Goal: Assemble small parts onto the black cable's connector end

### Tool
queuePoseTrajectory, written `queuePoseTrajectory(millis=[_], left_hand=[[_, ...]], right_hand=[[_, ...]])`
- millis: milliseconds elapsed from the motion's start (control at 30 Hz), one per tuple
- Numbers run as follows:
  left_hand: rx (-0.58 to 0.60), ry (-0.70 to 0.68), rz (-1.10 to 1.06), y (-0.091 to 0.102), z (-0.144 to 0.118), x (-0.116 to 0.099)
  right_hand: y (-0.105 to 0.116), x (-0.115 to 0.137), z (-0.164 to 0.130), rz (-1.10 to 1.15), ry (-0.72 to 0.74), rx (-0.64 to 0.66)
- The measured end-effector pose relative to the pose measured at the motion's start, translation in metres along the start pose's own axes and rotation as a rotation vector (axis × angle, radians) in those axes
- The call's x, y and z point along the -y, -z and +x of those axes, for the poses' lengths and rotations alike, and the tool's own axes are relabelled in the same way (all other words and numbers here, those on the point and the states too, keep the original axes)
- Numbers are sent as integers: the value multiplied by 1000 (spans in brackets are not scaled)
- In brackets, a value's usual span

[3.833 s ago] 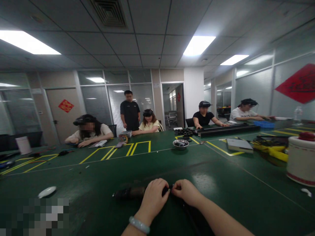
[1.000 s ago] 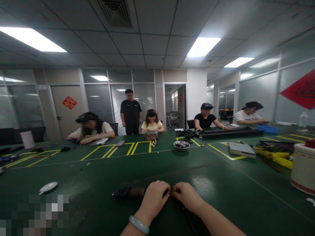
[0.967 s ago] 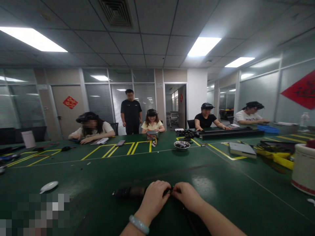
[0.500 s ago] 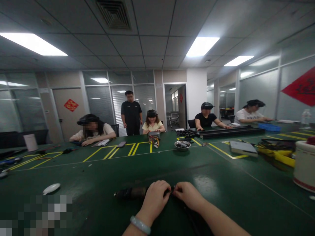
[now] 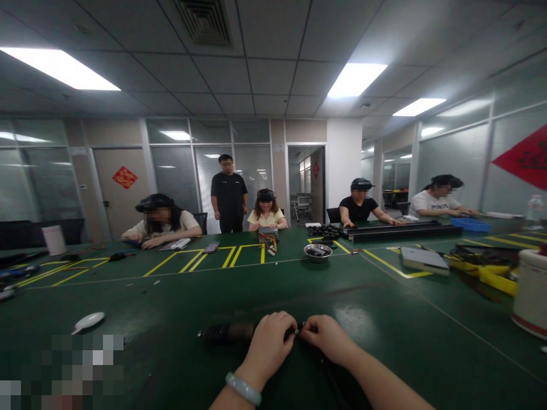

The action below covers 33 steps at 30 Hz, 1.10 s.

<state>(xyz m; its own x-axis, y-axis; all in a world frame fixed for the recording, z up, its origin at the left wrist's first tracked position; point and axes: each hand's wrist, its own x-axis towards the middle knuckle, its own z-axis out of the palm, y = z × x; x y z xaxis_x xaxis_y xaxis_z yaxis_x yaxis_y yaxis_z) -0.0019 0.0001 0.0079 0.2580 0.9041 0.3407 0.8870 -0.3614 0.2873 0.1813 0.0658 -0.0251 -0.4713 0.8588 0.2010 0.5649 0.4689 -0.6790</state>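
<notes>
Near the front of the green table, my left hand [image 5: 276,339] is closed, its fingertips curled round a small piece with a pale, shiny tip. A dark cylindrical thing [image 5: 228,333], possibly a tool, lies on its side just left of that hand, its right end hidden behind it. My right hand [image 5: 325,340] is closed in a pinch, a hand's tip apart from the left; a small dark bit [image 5: 303,325] shows at its fingers. Below the right wrist, a dark cord-like strip [image 5: 327,373] runs toward me, hard to make out.
A white spoon [image 5: 89,322] lies at left on the green table [image 5: 179,302]. Ahead stands a metal bowl [image 5: 318,253] with dark parts. A grey box [image 5: 424,260], a yellow tray [image 5: 498,278] and a white tub [image 5: 531,290] are at right. Several people sit across.
The view has shifted slightly. Both hands keep almost the same place and closed pose, with the pale tip a little more visible between them.
</notes>
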Motion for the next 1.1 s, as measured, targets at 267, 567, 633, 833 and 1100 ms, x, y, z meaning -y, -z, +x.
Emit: queuePoseTrajectory(millis=[267, 567, 633, 833, 1100], left_hand=[[-8, 6, -16, 0, 0, -1], [10, 24, -27, -1, 1, 0], [10, 6, -33, -2, 1, 1], [2, 2, -32, -3, 1, 2], [-9, 5, -17, -4, 2, 2]], right_hand=[[-2, -1, 0, 11, -25, -6], [-1, -1, 0, 22, -15, -3], [-1, -1, 0, 19, -19, -5], [-1, 0, 0, 51, -27, 5], [-2, -3, 1, 58, -29, 0]])
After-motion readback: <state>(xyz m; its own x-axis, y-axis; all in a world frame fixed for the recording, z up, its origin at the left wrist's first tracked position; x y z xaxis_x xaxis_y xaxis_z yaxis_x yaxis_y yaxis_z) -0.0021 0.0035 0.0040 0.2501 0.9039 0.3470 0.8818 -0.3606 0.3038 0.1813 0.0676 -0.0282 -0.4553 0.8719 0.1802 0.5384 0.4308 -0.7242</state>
